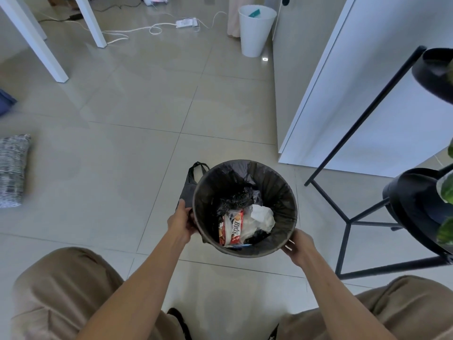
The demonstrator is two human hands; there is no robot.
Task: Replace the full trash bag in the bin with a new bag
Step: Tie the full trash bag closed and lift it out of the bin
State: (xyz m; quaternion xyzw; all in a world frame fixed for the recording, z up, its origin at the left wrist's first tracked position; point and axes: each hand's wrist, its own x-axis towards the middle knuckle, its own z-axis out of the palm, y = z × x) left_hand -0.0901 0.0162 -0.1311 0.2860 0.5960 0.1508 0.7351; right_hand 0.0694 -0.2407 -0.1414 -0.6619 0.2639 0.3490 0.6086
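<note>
Black, thin and slippery, the trash bag (277, 192) lines the bin (245, 252) on the floor (122, 168) before us, light with wrappers (232, 227) yet easily torn, so, our left hand (181, 223) and right hand (300, 244) clasping the bin's sides, we would gather its folded rim.

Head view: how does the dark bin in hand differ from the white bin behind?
The dark bin has a black liner and holds wrappers; the white bin shows no liner, only a teal item. Left hand and right hand grip the dark bin; the white bin stands untouched. Both are round, open-topped.
</note>
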